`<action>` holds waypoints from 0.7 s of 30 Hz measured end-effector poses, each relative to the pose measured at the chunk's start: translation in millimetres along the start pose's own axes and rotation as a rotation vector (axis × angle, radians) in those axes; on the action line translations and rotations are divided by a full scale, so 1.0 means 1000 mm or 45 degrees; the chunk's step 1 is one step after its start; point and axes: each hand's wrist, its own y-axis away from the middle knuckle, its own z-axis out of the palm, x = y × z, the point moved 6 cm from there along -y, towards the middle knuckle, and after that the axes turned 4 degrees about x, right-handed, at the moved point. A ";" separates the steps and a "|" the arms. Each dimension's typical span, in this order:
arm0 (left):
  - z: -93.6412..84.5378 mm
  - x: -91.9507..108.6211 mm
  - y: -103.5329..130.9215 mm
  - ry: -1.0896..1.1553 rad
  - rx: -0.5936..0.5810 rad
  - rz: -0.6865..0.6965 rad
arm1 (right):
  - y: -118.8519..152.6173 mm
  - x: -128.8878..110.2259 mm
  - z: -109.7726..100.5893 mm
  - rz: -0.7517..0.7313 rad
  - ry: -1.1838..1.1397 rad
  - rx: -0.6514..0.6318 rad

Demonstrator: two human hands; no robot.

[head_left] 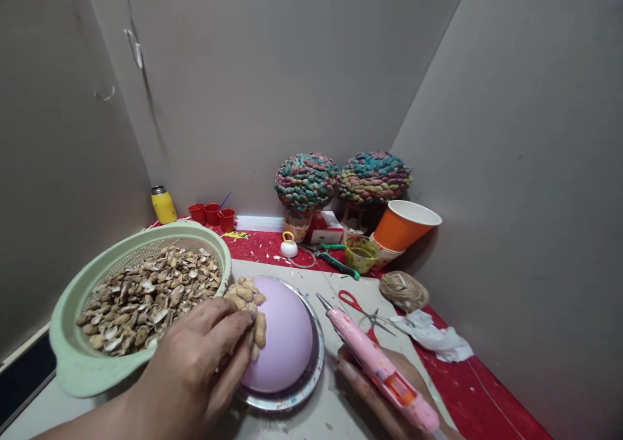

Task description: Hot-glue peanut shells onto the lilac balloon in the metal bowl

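A smooth lilac dome (285, 336) sits in a round metal dish (316, 362), with several peanut shells (246, 291) on its upper left side. My left hand (209, 349) is at the dome's left side, its fingers pressed together against a peanut shell (260, 330). The fingertips are partly hidden by the hand itself. My right hand (384, 381) is wrapped round a pink glue gun (374, 362), whose metal nozzle points up and left, just right of the dish and apart from the dome.
On the left stands a green colander (68, 336) of shells. Red scissors (357, 304), twine (403, 291) and white tissue (435, 336) lie right. Behind are pliers (341, 265), an orange cup (402, 229), two colourful balls (306, 180), red cups (212, 214) and a yellow bottle (164, 206).
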 end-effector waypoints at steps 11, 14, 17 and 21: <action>0.000 -0.004 0.008 0.035 0.022 0.036 | 0.002 0.005 0.002 -0.018 -0.010 0.100; -0.001 -0.003 0.007 0.034 0.059 0.064 | 0.002 0.006 0.001 -0.044 0.014 0.128; -0.005 -0.001 0.006 -0.040 0.142 0.115 | 0.000 0.005 0.003 -0.076 -0.018 0.090; -0.008 -0.001 0.007 -0.056 0.183 0.079 | -0.002 0.001 0.003 -0.095 -0.108 0.111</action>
